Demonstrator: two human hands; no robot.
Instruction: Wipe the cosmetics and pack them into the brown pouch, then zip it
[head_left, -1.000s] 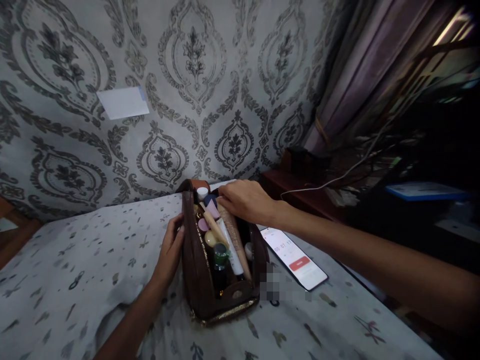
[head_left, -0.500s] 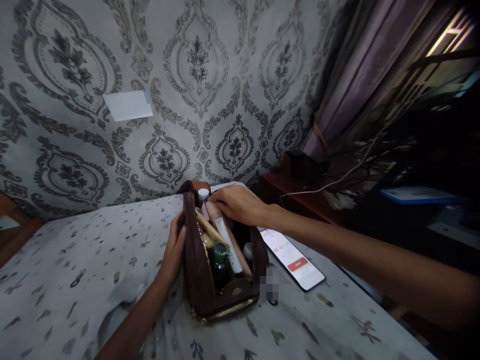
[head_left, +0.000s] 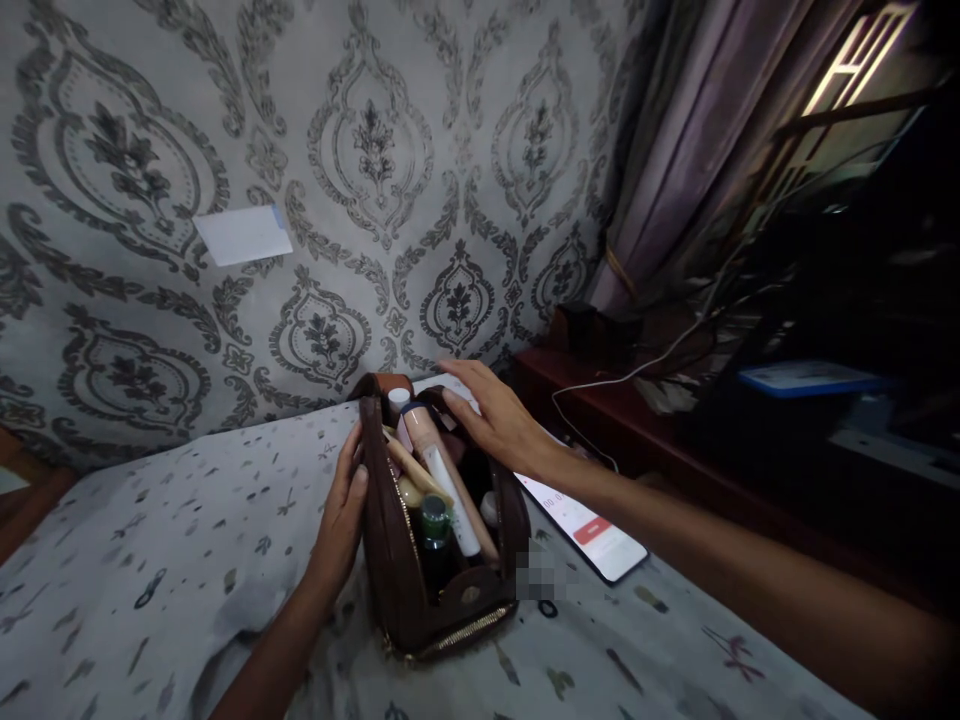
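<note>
My left hand presses flat against the brown pouch near the bed's far edge; my right hand hovers open, holding nothing. A careless nudge could tip the crammed tubes onto the phone.

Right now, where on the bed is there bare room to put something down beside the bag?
Bare sheet lies wide to the left of the left hand, and a strip runs in front of the bag. The right is crowded: the phone lies close by the bag under the right hand and forearm.
</note>
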